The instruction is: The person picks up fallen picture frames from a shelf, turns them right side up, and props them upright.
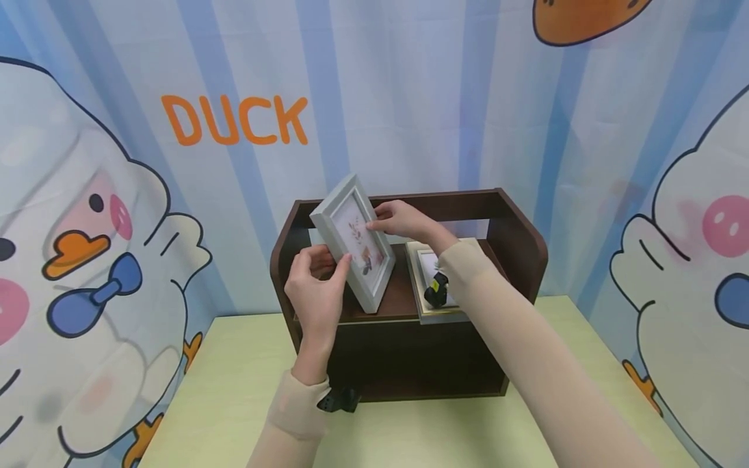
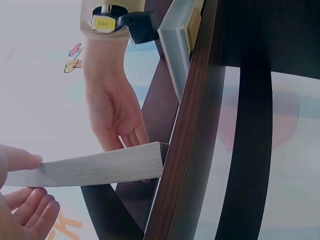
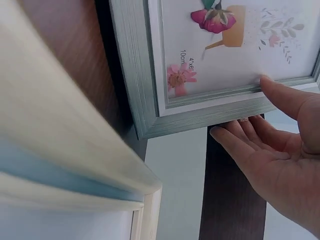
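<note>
Both hands hold a grey picture frame (image 1: 381,272) with a flower print, tilted over the upper shelf (image 1: 400,286) of a dark brown rack. My left hand (image 1: 318,286) pinches its left edge, thumb on the near side and fingers behind. At the opposite edge my right hand (image 1: 406,220) grips it, the thumb (image 3: 285,95) lying over the front and the fingers underneath. In the left wrist view the frame (image 2: 100,167) shows edge-on, its lower end right at the shelf's front edge (image 2: 185,145).
Stacked picture frames (image 1: 430,315) lie on the right part of the upper shelf, partly hidden by the right sleeve. The brown rack (image 1: 526,247) stands on a pale yellow table (image 1: 234,364). Behind hangs a blue striped curtain (image 1: 404,97) with duck drawings.
</note>
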{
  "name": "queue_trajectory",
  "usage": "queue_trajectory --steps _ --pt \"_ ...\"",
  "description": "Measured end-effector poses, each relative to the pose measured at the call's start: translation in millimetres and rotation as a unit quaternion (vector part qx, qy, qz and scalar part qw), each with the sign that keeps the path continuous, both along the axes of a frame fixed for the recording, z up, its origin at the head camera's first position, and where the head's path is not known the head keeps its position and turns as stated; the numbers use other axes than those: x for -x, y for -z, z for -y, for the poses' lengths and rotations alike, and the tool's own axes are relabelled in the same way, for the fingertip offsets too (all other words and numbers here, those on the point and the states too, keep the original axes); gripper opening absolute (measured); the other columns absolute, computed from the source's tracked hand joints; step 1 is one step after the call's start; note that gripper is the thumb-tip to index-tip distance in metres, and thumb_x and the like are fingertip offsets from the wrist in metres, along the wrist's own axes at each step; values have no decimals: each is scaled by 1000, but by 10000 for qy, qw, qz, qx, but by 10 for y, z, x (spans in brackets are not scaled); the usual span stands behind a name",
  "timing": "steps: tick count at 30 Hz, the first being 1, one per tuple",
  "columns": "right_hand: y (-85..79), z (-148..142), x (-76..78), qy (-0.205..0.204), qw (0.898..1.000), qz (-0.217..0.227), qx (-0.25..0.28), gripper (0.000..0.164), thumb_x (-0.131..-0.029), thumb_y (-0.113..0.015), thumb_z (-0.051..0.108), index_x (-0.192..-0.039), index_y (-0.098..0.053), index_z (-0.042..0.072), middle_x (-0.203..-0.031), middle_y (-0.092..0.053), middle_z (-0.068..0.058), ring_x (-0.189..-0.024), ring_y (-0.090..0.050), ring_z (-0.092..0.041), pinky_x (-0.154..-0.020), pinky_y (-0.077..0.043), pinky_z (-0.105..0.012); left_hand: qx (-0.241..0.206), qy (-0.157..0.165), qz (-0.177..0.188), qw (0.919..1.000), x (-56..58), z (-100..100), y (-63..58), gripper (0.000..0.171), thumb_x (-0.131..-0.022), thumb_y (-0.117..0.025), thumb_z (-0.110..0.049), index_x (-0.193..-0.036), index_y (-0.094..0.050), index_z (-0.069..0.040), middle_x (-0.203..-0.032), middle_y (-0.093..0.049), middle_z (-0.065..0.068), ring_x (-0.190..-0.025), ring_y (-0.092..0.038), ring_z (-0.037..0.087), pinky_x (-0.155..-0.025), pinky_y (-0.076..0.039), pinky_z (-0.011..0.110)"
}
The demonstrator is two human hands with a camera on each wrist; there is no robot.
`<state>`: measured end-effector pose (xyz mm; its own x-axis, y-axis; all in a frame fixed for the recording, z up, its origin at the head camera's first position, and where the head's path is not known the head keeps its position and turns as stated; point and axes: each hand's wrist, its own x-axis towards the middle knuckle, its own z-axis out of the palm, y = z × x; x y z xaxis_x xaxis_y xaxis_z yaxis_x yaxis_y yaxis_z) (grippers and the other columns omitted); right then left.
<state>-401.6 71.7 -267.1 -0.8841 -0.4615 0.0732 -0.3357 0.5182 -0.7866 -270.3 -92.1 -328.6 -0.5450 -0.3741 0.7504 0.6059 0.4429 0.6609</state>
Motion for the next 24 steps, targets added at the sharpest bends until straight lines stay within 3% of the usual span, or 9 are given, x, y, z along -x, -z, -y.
queue_trajectory --steps 10,24 --pt "0 -67 -8 306 9993 186 -128 47 -91 -64 25 -131 -53 1 -125 -60 -16 -116 -58 -26 -98 -49 -37 -180 8 145 9997 37 121 36 28 -79 -78 -19 -100 -68 -4 -91 -64 12 -80 -65 22 -73 -58 36" --pt "-15 -222 -98 377 9985 315 -240 45 -90 -65 24 -128 -56 2 -125 -60 -15 -115 -58 -26 -98 -49 -38 -190 -150 455 9987 80 183 33 26 -84 -73 -21 -103 -69 -4 -95 -65 13 -84 -65 22 -77 -57 37"
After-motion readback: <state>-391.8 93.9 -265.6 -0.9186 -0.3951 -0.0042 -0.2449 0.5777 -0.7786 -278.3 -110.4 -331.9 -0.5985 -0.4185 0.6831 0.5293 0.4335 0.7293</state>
